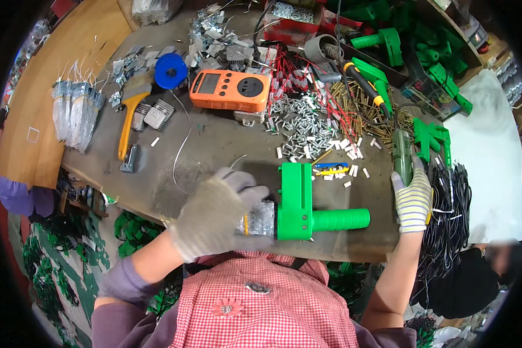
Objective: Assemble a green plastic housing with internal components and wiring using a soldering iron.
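My left hand, in a grey-white glove, is closed around the clear bubble-wrapped end of a green plastic tool housing. The housing lies crosswise near the bench's front edge, its ribbed round handle pointing right. At the right, my right hand, in a striped glove, is wrapped round the lower part of a dark green power screwdriver. The tool stands upright, apart from the housing; its tip is hard to make out. Between the hands, small blue-and-yellow snips lie among white sleeves.
Behind are an orange meter, a blue spool, a yellow-handled brush and piled screws. Black cables hang over the right edge. Bubble-wrapped pieces lie left; green parts fill bins at back right.
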The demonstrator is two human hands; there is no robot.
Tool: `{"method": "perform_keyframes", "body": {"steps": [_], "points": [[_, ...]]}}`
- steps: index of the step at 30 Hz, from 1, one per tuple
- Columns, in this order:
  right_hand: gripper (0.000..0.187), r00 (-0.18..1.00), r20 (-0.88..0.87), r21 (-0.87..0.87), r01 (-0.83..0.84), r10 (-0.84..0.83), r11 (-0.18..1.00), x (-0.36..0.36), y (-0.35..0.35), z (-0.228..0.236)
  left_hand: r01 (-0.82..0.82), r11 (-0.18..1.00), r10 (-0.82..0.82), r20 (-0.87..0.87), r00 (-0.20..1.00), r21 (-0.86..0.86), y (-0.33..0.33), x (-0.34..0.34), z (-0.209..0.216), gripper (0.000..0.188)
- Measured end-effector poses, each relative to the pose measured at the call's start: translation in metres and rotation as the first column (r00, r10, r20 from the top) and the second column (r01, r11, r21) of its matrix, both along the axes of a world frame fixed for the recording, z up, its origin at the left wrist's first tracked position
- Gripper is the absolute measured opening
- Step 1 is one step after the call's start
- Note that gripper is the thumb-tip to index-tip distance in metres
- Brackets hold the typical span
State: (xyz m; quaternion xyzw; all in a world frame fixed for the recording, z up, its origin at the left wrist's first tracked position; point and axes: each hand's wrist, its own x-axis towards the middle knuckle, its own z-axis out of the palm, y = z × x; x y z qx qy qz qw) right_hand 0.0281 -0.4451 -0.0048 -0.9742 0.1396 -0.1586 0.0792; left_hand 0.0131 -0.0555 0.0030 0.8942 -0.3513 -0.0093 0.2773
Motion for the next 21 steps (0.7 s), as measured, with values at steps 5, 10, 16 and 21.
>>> {"method": "perform_keyframes", "body": {"steps": [5,10,16,21], "points": [[0.04,0.929,0.151,-0.224,-0.302,0.339,0.927,0.006,0.033,0.018,-0.027,0.95,0.077,-0.149,0.986,0.31,0.024,-0.005,0.021,0.076],[0.023,0.753,0.114,0.067,-0.657,0.648,0.751,0.056,0.085,0.005,0.085,0.947,-0.046,-0.133,0.99,0.309,0.019,-0.015,0.032,0.042],[0.015,0.761,0.014,-0.235,-0.628,0.649,0.742,0.118,0.105,-0.027,-0.022,0.928,-0.12,0.354,0.928,0.373,0.017,-0.032,-0.002,0.035],[0.018,0.854,-0.212,-0.221,-0.515,0.474,0.829,0.138,0.116,-0.019,0.076,0.985,-0.111,0.227,0.968,0.157,0.011,-0.008,0.005,0.041]]}}
